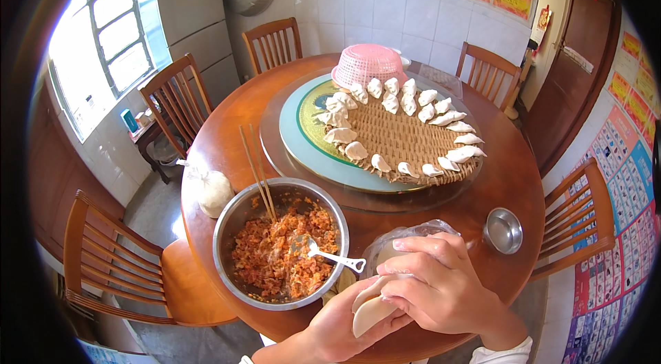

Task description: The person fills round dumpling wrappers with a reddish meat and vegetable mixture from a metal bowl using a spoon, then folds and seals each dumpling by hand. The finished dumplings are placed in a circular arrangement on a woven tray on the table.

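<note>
A folded dumpling wrapper (373, 313) rests in the palm of my left hand (341, 320), its near end still parted along the edge. My right hand (439, 279) bends over it from above, fingers pinching the far part, which they hide. Just beyond my hands lies a clear plastic bag (379, 245) with pale round wrappers (386, 249) in it, partly covered by my fingers. To the left stands a steel bowl (221, 255) of orange-red minced filling (273, 255). A white-handled spoon (338, 259) and a pair of wooden chopsticks (258, 173) stick out of the filling.
A woven tray (400, 132) edged with dumplings (467, 139) sits on the glass turntable (304, 160). Behind it is an upturned pink basket (369, 62). A small metal bowl (503, 231) stands right, a tied white bag (214, 192) left. Wooden chairs (124, 266) surround the round table (232, 106).
</note>
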{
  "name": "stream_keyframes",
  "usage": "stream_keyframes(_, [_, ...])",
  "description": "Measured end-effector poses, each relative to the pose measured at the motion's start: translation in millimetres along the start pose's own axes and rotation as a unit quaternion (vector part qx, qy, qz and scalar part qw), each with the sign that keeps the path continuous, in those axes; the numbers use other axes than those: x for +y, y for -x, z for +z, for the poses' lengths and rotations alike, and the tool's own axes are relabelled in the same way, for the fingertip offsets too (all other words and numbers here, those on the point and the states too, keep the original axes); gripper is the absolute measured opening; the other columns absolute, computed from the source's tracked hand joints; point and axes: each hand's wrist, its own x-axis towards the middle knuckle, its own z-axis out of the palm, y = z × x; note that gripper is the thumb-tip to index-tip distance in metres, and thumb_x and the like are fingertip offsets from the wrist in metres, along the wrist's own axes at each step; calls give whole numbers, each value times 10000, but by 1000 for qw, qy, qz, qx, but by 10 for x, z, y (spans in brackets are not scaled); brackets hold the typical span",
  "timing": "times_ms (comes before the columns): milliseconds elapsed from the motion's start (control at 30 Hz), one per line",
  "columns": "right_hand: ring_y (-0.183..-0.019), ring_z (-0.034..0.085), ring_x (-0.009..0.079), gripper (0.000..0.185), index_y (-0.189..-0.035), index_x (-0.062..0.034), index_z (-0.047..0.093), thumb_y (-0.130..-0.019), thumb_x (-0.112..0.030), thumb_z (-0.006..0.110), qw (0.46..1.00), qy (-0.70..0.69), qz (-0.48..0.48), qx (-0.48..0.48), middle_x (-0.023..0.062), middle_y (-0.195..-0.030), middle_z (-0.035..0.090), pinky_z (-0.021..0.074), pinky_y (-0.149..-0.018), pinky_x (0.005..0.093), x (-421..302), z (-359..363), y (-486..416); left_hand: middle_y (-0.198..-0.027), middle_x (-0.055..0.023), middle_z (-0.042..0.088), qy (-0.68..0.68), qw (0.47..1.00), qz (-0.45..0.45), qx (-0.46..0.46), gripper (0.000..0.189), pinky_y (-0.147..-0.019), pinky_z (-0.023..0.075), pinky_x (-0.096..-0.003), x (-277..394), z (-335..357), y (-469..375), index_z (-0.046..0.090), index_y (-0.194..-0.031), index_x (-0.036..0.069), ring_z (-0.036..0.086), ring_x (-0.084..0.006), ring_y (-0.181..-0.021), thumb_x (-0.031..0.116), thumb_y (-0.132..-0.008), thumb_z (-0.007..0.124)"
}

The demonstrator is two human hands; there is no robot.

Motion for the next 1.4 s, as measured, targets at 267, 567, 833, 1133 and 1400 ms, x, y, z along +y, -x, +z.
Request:
stream_keyframes(267, [-1016,508,231,125,-760,-76,600,-697,-172,651,997,-21,76,-8,23,-971,576,362,-818,372,-37,18,-78,-1208,-104,493,115,992,-46,7,336,-1007,321,-410,-81,-195,-43,466,-1175,51,461,-239,-1129,253,-957,309])
stream_keyframes(567, [-967,530,253,149,-772,-72,582,-699,-153,683,993,-29,113,1,24,-920,578,359,-816,387,-13,-30,64,-1071,-111,588,-152,985,14,79,330,-890,415,-310,-61,-108,-97,513,-1174,4,562,-188,-994,213,-938,416])
stream_keyframes(833, [-933,539,254,133,-769,-80,580,-725,-163,675,986,-42,147,69,22,-872,581,379,-780,384,10,-64,228,-780,-114,662,-635,728,238,95,206,-600,492,-222,54,71,-49,617,-1025,-37,642,-129,-679,41,-866,512])
stream_keyframes(1133, [-861,564,240,231,-712,-90,607,-806,-301,629,975,-73,171,120,7,-795,640,386,-777,350,57,137,344,-729,-112,662,-699,634,318,88,145,-549,496,-220,38,80,-147,655,-925,-33,639,-149,-603,37,-813,594])
stream_keyframes(1400, [-791,567,221,238,-744,-69,603,-812,-296,615,964,-133,201,111,19,-739,606,370,-726,338,73,222,456,-703,-120,666,-642,669,353,126,122,-545,502,-220,36,19,-156,663,-846,-54,640,-138,-601,41,-807,596])
